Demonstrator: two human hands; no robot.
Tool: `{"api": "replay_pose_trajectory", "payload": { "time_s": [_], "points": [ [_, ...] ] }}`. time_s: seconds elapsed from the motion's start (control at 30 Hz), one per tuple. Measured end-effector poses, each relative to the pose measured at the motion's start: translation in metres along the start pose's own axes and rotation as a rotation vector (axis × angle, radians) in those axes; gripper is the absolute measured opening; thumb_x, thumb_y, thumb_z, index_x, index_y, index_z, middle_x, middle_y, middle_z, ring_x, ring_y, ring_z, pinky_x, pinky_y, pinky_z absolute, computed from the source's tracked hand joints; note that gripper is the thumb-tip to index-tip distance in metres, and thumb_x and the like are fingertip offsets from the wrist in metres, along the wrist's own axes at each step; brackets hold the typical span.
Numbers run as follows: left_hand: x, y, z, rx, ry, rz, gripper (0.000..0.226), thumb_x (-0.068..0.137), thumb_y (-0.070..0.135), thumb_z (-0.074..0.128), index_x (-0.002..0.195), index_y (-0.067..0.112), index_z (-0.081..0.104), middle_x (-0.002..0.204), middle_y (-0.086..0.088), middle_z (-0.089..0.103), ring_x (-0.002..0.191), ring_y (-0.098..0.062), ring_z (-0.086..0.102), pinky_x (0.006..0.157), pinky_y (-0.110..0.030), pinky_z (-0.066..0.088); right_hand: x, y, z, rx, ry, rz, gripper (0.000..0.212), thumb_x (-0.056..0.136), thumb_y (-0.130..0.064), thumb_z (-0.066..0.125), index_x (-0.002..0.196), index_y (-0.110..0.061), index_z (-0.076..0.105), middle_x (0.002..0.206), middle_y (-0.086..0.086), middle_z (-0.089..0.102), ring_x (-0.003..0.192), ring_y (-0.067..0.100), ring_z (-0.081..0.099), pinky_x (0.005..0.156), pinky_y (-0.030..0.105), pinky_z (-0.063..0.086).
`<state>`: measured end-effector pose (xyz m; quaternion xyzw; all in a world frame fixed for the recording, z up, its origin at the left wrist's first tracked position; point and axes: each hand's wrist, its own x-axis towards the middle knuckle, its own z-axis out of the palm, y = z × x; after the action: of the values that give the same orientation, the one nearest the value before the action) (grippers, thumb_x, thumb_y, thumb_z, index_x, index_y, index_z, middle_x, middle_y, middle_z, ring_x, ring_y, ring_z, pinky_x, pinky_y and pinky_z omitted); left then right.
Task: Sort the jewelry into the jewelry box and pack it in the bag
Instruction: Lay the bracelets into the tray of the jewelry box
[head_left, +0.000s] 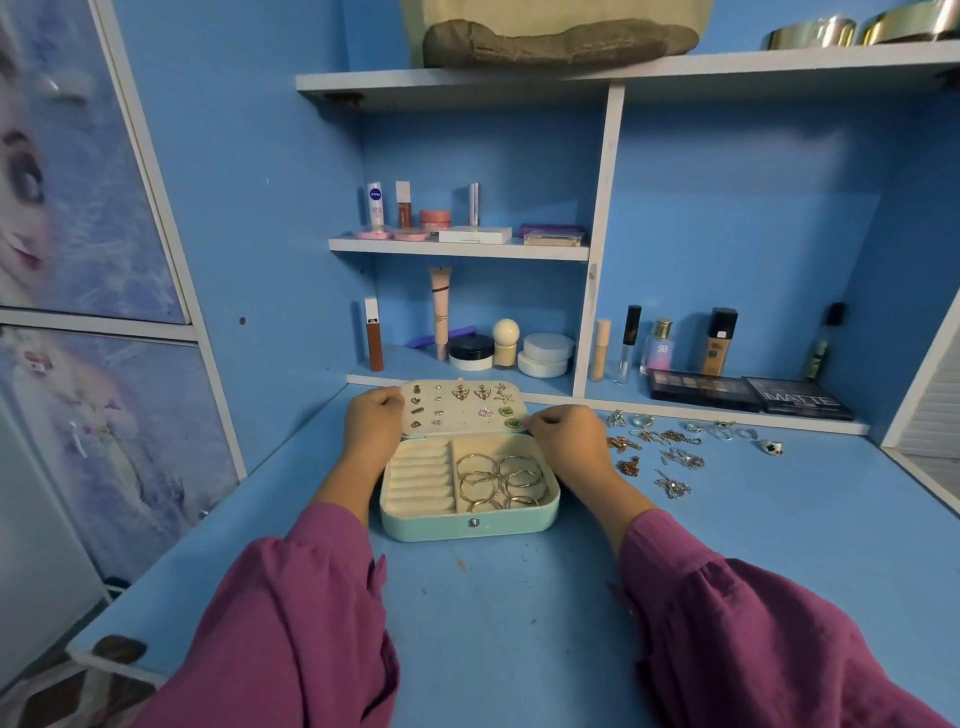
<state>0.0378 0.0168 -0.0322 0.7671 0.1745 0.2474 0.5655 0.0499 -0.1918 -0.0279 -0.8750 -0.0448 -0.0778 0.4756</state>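
Observation:
A mint-green jewelry box (470, 524) lies open on the blue desk. Its cream lid panel (462, 407) carries several earrings and studs. The right compartment holds several hoop bangles (501, 480); the ring rolls (420, 478) on the left are bare. My left hand (373, 418) grips the lid's left edge and my right hand (563, 434) grips its right edge, fingers curled. Loose rings and chains (675, 441) lie on the desk to the right of the box. No bag is clearly in view.
Cosmetics stand on the back shelves: bottles and jars (483, 348), two eyeshadow palettes (748, 397). A cupboard with a cartoon print (78, 260) stands on the left. The desk's front edge (104, 660) is at lower left.

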Motion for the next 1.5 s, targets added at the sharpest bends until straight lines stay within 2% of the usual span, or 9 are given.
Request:
{"api": "replay_pose_trajectory", "payload": {
  "time_s": [0.2, 0.37, 0.5, 0.6, 0.77, 0.9, 1.07, 1.33, 1.5],
  "points": [
    [-0.011, 0.004, -0.008, -0.283, -0.005, -0.014, 0.029, 0.093, -0.002, 0.049, 0.115, 0.008, 0.065, 0.105, -0.005, 0.065, 0.080, -0.007, 0.060, 0.064, -0.013, 0.044, -0.001, 0.003, -0.001, 0.012, 0.016, -0.031, 0.020, 0.092, -0.023, 0.059, 0.095, -0.010, 0.075, 0.094, 0.005, 0.071, 0.084, 0.014, 0.058, 0.069, 0.022, 0.039],
    [-0.012, 0.007, -0.019, -0.346, 0.039, -0.066, 0.025, 0.088, 0.002, 0.061, 0.111, 0.009, 0.068, 0.107, -0.003, 0.068, 0.087, -0.007, 0.060, 0.074, -0.017, 0.044, -0.005, 0.001, -0.002, 0.038, -0.017, -0.108, 0.022, 0.094, -0.022, 0.057, 0.104, -0.010, 0.072, 0.097, 0.006, 0.072, 0.084, 0.014, 0.057, 0.070, 0.022, 0.038],
    [-0.018, 0.007, -0.023, -0.403, 0.025, -0.060, 0.021, 0.086, 0.002, 0.064, 0.106, 0.009, 0.068, 0.098, -0.001, 0.068, 0.074, -0.002, 0.057, 0.077, -0.019, 0.043, -0.008, -0.003, -0.004, 0.095, -0.033, -0.077, 0.022, 0.095, -0.018, 0.054, 0.105, -0.007, 0.070, 0.100, 0.008, 0.070, 0.090, 0.020, 0.059, 0.075, 0.025, 0.041],
    [-0.020, 0.007, -0.028, -0.461, -0.011, -0.076, 0.015, 0.084, 0.001, 0.065, 0.094, 0.012, 0.069, 0.085, 0.001, 0.066, 0.064, -0.005, 0.049, 0.066, -0.021, 0.041, -0.009, -0.004, -0.007, 0.173, -0.007, -0.057, 0.020, 0.093, -0.015, 0.057, 0.104, -0.006, 0.071, 0.102, 0.002, 0.067, 0.091, 0.013, 0.057, 0.080, 0.023, 0.041],
    [-0.020, 0.003, -0.034, -0.538, -0.112, -0.119, 0.014, 0.087, -0.003, 0.054, 0.086, 0.008, 0.063, 0.070, -0.001, 0.056, 0.053, -0.007, 0.039, 0.046, -0.018, 0.031, -0.016, -0.005, -0.018, 0.267, -0.047, 0.019, 0.023, 0.092, -0.014, 0.055, 0.075, -0.013, 0.071, 0.073, -0.004, 0.065, 0.052, 0.008, 0.044, 0.047, 0.018, 0.036],
    [-0.026, 0.005, -0.038, -0.610, -0.179, -0.182, 0.019, 0.088, 0.001, 0.046, 0.075, 0.006, 0.059, 0.060, -0.002, 0.045, 0.046, -0.008, 0.034, 0.043, -0.019, 0.027, -0.017, -0.005, -0.031, 0.459, -0.183, 0.090, 0.022, 0.088, -0.015, 0.056, 0.076, -0.005, 0.072, 0.075, 0.008, 0.067, 0.055, 0.013, 0.042, 0.048, 0.022, 0.033],
    [-0.034, 0.004, -0.040, -0.453, -0.286, -0.132, 0.022, 0.086, -0.003, 0.046, 0.085, 0.002, 0.068, 0.051, 0.003, 0.048, 0.049, -0.010, 0.036, 0.049, -0.021, 0.028, -0.019, -0.002, -0.045, 0.398, -0.305, 0.102, 0.027, 0.089, -0.023, 0.063, 0.086, 0.002, 0.072, 0.063, 0.004, 0.056, 0.055, 0.012, 0.042, 0.052, 0.023, 0.035],
    [-0.037, 0.000, -0.043, -0.187, -0.200, -0.117, 0.019, 0.077, 0.000, 0.069, 0.089, 0.014, 0.072, 0.065, 0.002, 0.063, 0.055, -0.010, 0.046, 0.054, -0.024, 0.036, -0.031, -0.006, -0.050, 0.276, -0.293, 0.064, 0.008, 0.084, -0.016, 0.070, 0.090, -0.011, 0.074, 0.047, -0.007, 0.058, 0.050, 0.012, 0.038, 0.046, 0.022, 0.035],
    [-0.038, -0.001, -0.045, -0.115, -0.207, -0.131, 0.014, 0.077, 0.001, 0.071, 0.084, 0.013, 0.071, 0.065, -0.004, 0.060, 0.056, -0.013, 0.043, 0.050, -0.024, 0.034, -0.032, -0.004, -0.048, 0.333, -0.319, 0.094, 0.006, 0.080, -0.008, 0.073, 0.086, -0.007, 0.073, 0.062, 0.007, 0.055, 0.051, 0.013, 0.037, 0.047, 0.022, 0.033]
  ]
}}
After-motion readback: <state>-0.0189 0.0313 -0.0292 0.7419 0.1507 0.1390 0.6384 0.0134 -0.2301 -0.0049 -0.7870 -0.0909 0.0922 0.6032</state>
